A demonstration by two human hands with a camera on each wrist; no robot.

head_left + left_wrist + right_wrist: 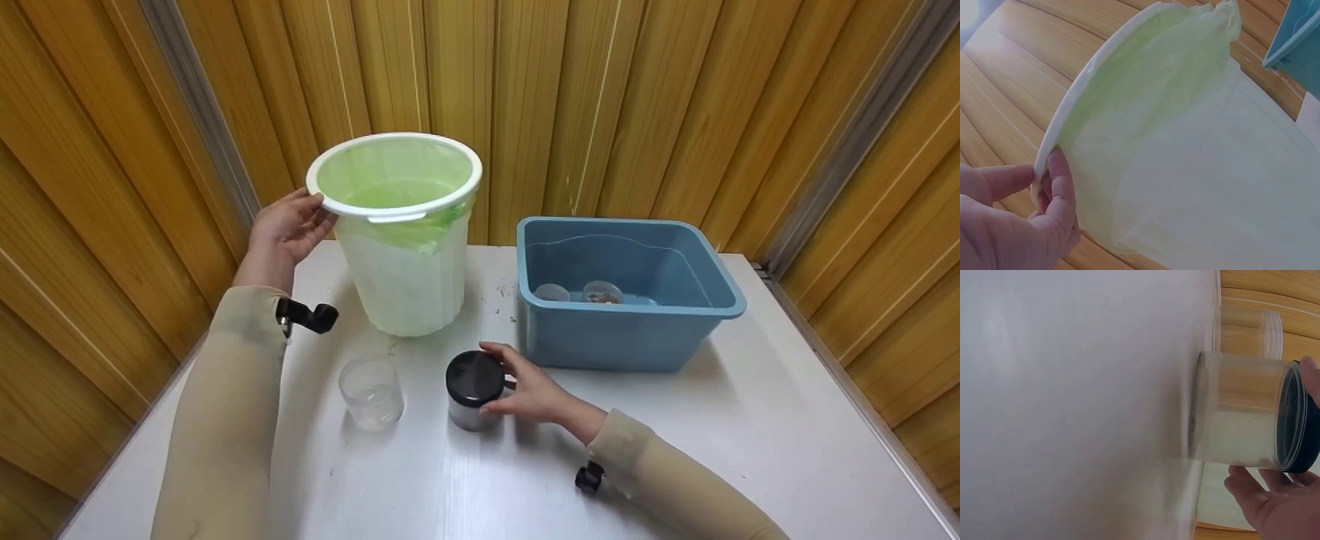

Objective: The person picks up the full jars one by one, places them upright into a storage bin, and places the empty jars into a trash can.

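The left hand gripped the white rim of the bin at about nine o'clock on its opening, thumb on top and fingers curled beneath the lip, as the left wrist view showed plainly. The bin, lined with a pale green bag, stood on the white table toward eleven o'clock from the table's middle, close to the wooden wall.

The right hand held the jar, which stood upright on the table near its centre. Its fingers curled round the black lid from the three o'clock side; in the right wrist view the fingertips lay against the lid's edge and the clear wall, and a pale liquid filled part of the jar.

A clear cup stood just beside the jar at nine o'clock, apart from it. A blue tub sat at one o'clock from the jar, near the hand but not touching it, with two small round containers lying inside on its floor.
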